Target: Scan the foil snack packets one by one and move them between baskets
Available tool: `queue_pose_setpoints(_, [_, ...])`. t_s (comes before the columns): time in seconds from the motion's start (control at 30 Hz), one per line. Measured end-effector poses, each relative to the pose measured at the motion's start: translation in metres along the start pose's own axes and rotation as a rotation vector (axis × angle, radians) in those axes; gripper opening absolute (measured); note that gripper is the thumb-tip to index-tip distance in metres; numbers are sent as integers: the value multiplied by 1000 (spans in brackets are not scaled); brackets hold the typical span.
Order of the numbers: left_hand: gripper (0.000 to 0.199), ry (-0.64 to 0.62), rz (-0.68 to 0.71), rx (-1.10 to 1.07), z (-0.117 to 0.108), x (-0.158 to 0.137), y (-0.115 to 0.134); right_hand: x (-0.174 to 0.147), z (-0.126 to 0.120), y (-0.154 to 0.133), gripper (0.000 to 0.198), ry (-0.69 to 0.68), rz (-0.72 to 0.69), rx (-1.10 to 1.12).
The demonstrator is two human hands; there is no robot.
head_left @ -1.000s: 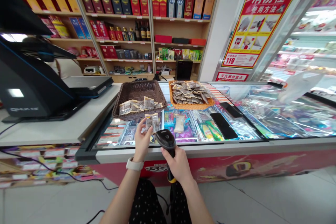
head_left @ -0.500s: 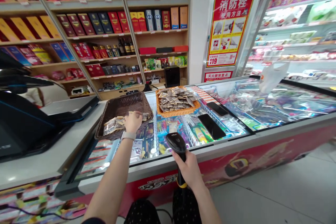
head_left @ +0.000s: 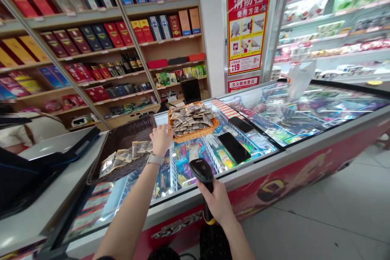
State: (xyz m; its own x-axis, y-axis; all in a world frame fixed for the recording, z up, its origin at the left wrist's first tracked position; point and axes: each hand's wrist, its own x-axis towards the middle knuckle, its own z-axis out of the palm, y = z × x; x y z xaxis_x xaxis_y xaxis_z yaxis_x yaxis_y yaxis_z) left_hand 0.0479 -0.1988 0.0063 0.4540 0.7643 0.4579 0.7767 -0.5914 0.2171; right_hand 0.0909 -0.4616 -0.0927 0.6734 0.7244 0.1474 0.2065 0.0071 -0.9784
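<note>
The left hand (head_left: 161, 140) is at the left rim of the orange basket (head_left: 196, 135), fingers bent; whether they hold anything cannot be told. The right hand (head_left: 219, 202) grips the scanner (head_left: 201, 169), black with a yellow-ringed butt, near the freezer's front edge (head_left: 258, 160). Glass (head_left: 192, 155) separates scanner and basket; two phones (head_left: 234, 147) lie rightward. Flat dark packets (head_left: 192, 118) heap the orange basket; the brown basket (head_left: 129, 130) sits left.
</note>
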Motion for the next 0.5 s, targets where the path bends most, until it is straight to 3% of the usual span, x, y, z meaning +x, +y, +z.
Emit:
queue_pose_setpoints(0.1, [38,-103,7,-49,21,28,35,4,-16,4,47,53,2,-14])
queue_pose_setpoints(0.2, [46,-169,-123,-65,44,55,55,7,-31,10,46,85,1,-15])
queue_pose_setpoints(0.33, [48,-174,-260,-124,70,81,58,9,-46,16,45,112,7,-14])
queue_pose_setpoints(0.5, [21,-145,-326,-231,80,92,47,10,-52,21,47,132,21,-35])
